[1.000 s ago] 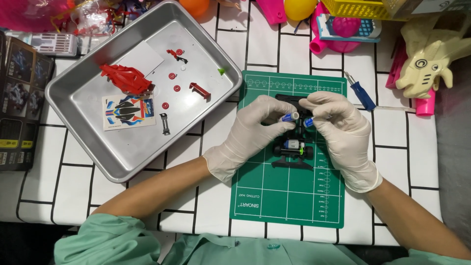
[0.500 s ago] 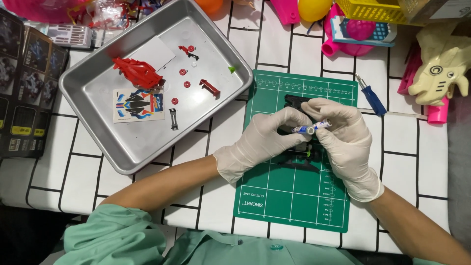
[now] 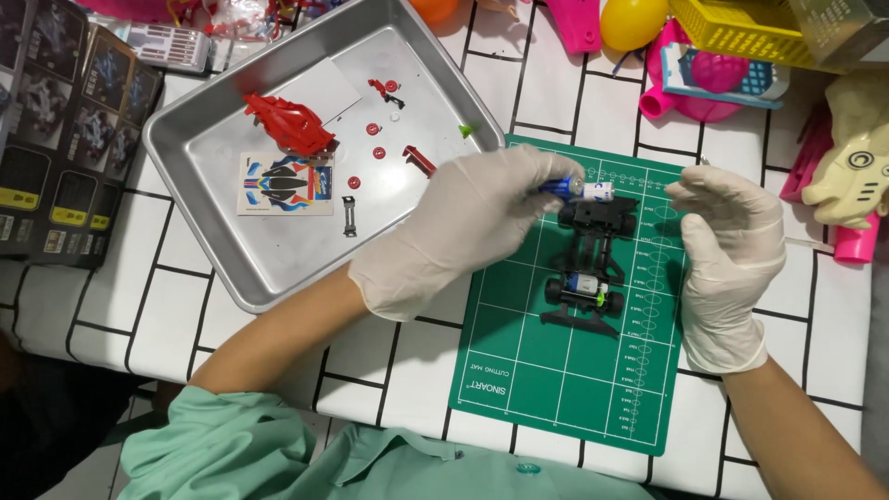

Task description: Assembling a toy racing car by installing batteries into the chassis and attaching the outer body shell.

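While the toy car is only partly built, these lines give its state.

Chassis: the black chassis (image 3: pixel 590 268) lies flat on the green cutting mat (image 3: pixel 556 370), between the two hands, its nose end toward the far edge of the mat and its wing end toward the person.
Fitted so far: wheels show at both ends, and a small motor (image 3: pixel 584 284) sits in the rear part.
Left hand: the gloved left hand (image 3: pixel 463 231) is closed on a small blue and white battery (image 3: pixel 574 188), pinched at the fingertips and held just above the front end of the chassis, not seated in it.
Right hand: the gloved right hand (image 3: pixel 727 250) hovers loosely open beside the chassis, holding nothing and not touching it.
Not yet mounted: the red body shell (image 3: pixel 289 123) lies in the metal tray (image 3: pixel 231 268) to the left, well apart from the chassis.
Loose parts: the sticker sheet (image 3: pixel 284 183), a red bar piece (image 3: pixel 419 160), small red round pieces (image 3: pixel 373 130) and a dark clip (image 3: pixel 349 216) also lie in the tray, unused.
Judgement: roughly midway; running gear is on, while battery, shell, stickers and small trim appear left to do.
Surroundings: bright plastic toys (image 3: pixel 704 65) crowd the far side of the white gridded surface (image 3: pixel 120 315).
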